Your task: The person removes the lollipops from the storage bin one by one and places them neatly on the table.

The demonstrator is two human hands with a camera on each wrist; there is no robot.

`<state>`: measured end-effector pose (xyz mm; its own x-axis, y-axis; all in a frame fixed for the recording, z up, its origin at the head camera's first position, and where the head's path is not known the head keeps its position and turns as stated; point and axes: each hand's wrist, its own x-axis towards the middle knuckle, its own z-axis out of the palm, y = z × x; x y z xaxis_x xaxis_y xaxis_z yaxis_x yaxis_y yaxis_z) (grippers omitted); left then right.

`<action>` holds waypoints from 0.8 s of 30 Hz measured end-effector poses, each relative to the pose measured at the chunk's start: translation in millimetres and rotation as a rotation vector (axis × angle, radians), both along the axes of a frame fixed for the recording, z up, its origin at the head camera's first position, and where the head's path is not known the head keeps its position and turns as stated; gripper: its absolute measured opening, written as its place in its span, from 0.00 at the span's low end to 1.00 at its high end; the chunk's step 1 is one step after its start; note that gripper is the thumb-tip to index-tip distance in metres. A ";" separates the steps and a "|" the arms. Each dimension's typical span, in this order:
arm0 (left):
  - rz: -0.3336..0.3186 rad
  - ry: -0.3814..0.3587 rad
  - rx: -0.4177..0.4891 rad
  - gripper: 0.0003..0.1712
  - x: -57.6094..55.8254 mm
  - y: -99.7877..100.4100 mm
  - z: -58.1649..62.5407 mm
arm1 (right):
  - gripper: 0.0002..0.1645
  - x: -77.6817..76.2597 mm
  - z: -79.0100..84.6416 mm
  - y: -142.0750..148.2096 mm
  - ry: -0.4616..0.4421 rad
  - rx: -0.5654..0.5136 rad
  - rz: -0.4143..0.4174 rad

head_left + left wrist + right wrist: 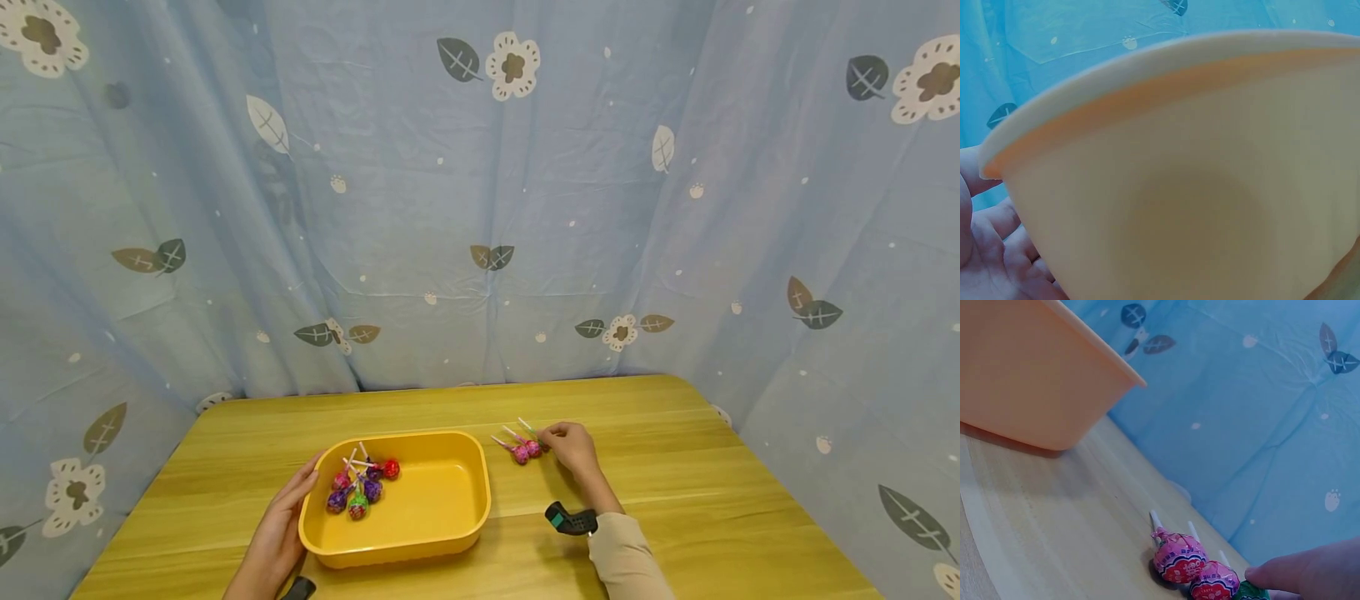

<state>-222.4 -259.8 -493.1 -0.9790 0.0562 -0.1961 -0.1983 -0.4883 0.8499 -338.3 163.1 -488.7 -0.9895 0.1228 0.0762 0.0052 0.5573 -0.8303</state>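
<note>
At the left side of a yellow plastic bin, my left hand rests its fairly straight fingers against the outer wall and rim. In the left wrist view the bin wall hides part of that hand. Inside the bin's left end lie several wrapped lollipops, purple, red, pink and green, sticks up. My right hand is right of the bin, thumb and finger pinching a green-wrapped lollipop on the table. Beside it lie two pink lollipops, their white sticks pointing away.
The yellow wood-grain table carries everything, with its far edge near a blue curtain printed with flowers and leaves. A black strap device sits at my right wrist, next to a beige sleeve.
</note>
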 end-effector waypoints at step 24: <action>0.002 0.012 -0.007 0.35 0.2 0.3 -1.3 | 0.13 10.0 2.0 -7.2 0.018 0.103 -0.003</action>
